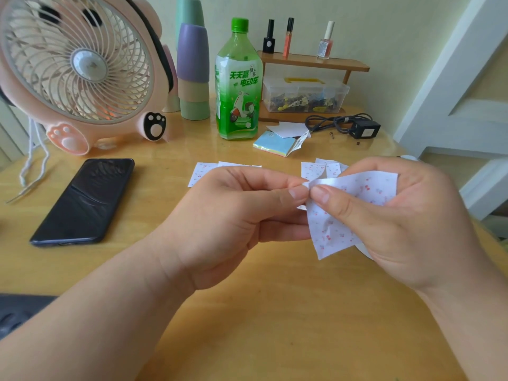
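Hands folding patterned paper above the counter [247, 312].
Left hand [233, 215] and right hand [406, 221] fingers pinch the cherry-print paper [332, 226] together.

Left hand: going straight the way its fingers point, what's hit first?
The left hand pinches the cherry-print paper; straight on, it likely meets the right hand pinching the same sheet. Depth unclear.

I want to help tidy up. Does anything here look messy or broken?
Nothing is spilled or broken. The paper pinched by the left hand and right hand looks wrinkled, and two tiny bits lie loose on the table by the charger.
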Available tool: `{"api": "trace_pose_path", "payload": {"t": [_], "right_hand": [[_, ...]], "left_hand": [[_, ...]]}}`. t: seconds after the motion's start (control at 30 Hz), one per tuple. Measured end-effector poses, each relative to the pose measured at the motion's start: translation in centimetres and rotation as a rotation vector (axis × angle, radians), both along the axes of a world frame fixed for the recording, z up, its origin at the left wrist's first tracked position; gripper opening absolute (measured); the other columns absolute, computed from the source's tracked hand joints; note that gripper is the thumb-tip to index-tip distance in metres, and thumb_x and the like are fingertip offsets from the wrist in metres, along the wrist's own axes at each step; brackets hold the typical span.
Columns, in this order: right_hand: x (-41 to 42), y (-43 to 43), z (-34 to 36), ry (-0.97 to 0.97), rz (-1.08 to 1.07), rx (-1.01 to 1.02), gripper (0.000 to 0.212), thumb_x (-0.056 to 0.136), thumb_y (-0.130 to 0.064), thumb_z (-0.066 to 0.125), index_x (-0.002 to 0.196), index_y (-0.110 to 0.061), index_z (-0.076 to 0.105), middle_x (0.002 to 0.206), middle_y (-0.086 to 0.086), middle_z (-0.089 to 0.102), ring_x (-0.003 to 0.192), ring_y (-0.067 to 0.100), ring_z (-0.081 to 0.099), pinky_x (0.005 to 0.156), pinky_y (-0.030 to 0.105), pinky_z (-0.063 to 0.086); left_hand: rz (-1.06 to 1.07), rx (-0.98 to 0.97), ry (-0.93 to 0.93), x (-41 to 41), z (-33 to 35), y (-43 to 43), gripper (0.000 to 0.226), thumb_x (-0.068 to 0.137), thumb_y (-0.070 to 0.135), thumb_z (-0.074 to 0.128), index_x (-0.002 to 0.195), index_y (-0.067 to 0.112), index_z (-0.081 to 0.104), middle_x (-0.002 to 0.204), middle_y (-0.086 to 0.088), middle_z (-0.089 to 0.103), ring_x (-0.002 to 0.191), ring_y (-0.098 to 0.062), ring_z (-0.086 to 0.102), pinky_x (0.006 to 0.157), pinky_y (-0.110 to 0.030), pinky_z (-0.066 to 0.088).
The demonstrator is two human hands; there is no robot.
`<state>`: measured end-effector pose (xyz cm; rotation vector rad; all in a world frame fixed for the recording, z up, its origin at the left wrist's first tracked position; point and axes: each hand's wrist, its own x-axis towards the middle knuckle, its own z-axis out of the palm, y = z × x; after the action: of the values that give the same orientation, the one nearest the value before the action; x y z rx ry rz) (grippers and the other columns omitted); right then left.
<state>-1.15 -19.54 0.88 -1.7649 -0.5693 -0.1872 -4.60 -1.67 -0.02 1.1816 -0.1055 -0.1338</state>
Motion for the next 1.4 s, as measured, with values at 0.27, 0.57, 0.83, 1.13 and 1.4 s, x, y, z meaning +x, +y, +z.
{"api": "trace_pose_path", "payload": {"t": [0.27,0.57,0.83,1.13,1.4], "right_hand": [[0.1,0.1,0.1,0.007,0.007,-0.018,0.016,0.078,-0.012,0.081,0.066,-0.021,0.074,0.060,-0.011,0.071,0.052,0.002,0.064,0.049,0.013,0.047],[0.1,0.0,-0.2,-0.024,-0.088,-0.097,0.016,0.072,-0.024,0.084,0.062,-0.025,0.070,0.057,-0.008,0.068,0.050,0.002,0.058,0.045,0.015,0.044],[1.6,-0.7,-1.4,0.233,0.062,-0.069,0.030,0.072,-0.025,0.076,0.096,-0.007,0.077,0.096,0.010,0.079,0.096,0.034,0.074,0.091,0.058,0.056],[1.7,-0.1,-2.0,0.319,0.051,0.039,0.052,0.059,-0.019,0.082,0.107,-0.033,0.069,0.108,0.018,0.071,0.101,0.038,0.070,0.094,0.069,0.050],[1.5,0.2,-2.3,0.320,0.114,0.095,0.087,0.061,-0.005,0.079,0.136,-0.039,0.050,0.112,0.006,0.076,0.105,0.025,0.074,0.096,0.051,0.055]], "left_hand": [[-0.006,0.013,0.016,0.2,-0.3,0.1,0.026,0.076,0.011,0.069,0.092,-0.009,0.074,0.093,-0.020,0.077,0.081,-0.028,0.077,0.068,-0.029,0.061],[0.058,0.057,-0.011,0.3,-0.8,-0.3,0.012,0.075,0.012,0.072,0.076,0.003,0.079,0.088,-0.019,0.078,0.078,-0.027,0.077,0.070,-0.032,0.063],[0.202,0.102,0.102,0.9,-1.2,-0.3,0.014,0.093,0.008,0.065,0.086,0.001,0.074,0.091,-0.017,0.076,0.065,-0.026,0.070,0.059,-0.034,0.061],[0.224,0.092,0.125,1.2,-1.5,0.0,0.012,0.094,0.008,0.067,0.087,0.001,0.074,0.088,-0.019,0.076,0.069,-0.024,0.071,0.060,-0.034,0.061],[0.274,0.090,0.109,1.3,-1.7,0.0,0.013,0.093,0.004,0.067,0.081,0.000,0.072,0.077,-0.015,0.075,0.068,-0.021,0.072,0.059,-0.032,0.059]]}}
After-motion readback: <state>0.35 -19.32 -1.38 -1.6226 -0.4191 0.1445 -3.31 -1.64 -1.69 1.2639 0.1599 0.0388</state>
